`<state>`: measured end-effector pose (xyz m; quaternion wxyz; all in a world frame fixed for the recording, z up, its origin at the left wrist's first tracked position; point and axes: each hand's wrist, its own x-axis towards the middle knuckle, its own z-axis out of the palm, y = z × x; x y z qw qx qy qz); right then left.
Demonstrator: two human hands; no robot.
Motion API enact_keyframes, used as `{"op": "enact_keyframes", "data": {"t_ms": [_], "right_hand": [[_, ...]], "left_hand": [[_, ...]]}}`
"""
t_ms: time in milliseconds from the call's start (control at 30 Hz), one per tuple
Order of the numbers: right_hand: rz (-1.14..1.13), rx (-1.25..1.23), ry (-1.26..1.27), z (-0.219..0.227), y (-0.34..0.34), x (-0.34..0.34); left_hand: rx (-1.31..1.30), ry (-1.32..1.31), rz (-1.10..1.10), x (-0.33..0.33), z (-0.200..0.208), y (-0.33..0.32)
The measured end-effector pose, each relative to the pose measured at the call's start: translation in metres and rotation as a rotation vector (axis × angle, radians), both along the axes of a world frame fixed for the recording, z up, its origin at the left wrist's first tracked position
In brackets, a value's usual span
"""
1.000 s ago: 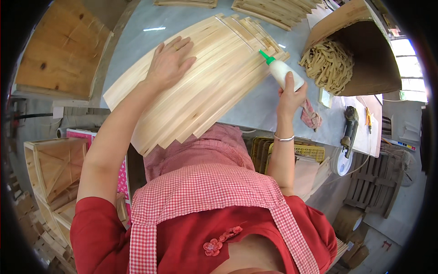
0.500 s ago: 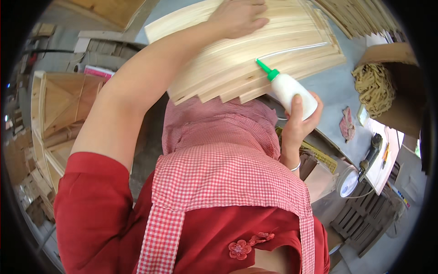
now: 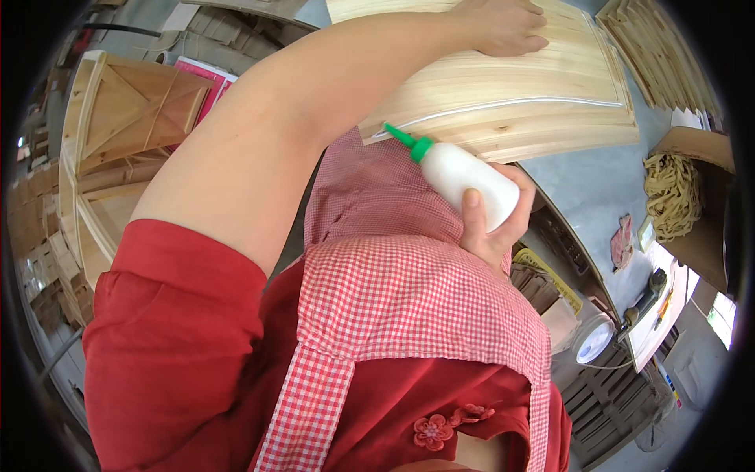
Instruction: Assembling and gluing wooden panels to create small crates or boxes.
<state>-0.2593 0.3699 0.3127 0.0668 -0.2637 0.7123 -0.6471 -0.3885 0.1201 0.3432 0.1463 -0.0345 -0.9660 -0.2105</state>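
My right hand is wrapped around a white squeeze bottle with a green nozzle. The bottle tilts toward the upper left, and its tip is at the near left corner of the top wooden panel. A white line of glue runs along the panel's near side, from the right end to the nozzle. My left hand rests on the panel farther back, fingers apart and holding nothing, with the forearm crossing over the panel's left part. Other panels seem to lie beneath the top one.
Thin wooden slats are stacked at the far right. A cardboard box stands by a bundle of tan bands. A pink cloth lies on the grey table. Wooden crates stand at the left.
The bottle has moved left along the near side, and the glue line has grown longer, now reaching the panel's left end. My left hand stays on the wood; the whole view has shifted.
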Motion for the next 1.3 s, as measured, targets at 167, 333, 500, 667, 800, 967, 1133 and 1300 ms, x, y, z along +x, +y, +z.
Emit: {"op": "enact_keyframes", "data": {"t_ms": [167, 333, 500, 667, 800, 967, 1133, 1300], "right_hand": [[0.207, 0.065, -0.018, -0.002, -0.005, 0.004], [0.071, -0.130, -0.240, 0.008, 0.000, -0.030], [-0.398, -0.290, -0.247, 0.010, 0.052, -0.108], [-0.764, -0.357, -0.184, -0.004, 0.108, -0.203], [-0.895, -0.285, -0.148, -0.009, 0.107, -0.240], [-0.916, -0.223, -0.086, -0.022, 0.107, -0.264], [-0.876, -0.074, -0.084, -0.019, 0.113, -0.253], [-0.771, -0.073, -0.125, -0.015, 0.102, -0.200]], "left_hand": [[0.010, 0.019, -0.043, -0.010, 0.006, 0.007], [-0.171, 0.038, 0.055, -0.028, -0.024, -0.005], [-0.157, 0.075, 0.030, -0.023, -0.015, -0.001], [-0.126, -0.002, 0.038, -0.029, -0.009, 0.008], [-0.115, -0.006, 0.030, -0.028, -0.007, 0.008], [-0.115, 0.003, 0.030, -0.028, -0.008, 0.008], [-0.134, 0.014, 0.035, -0.025, -0.011, 0.003], [-0.148, 0.038, 0.062, -0.025, -0.021, -0.002]]}}
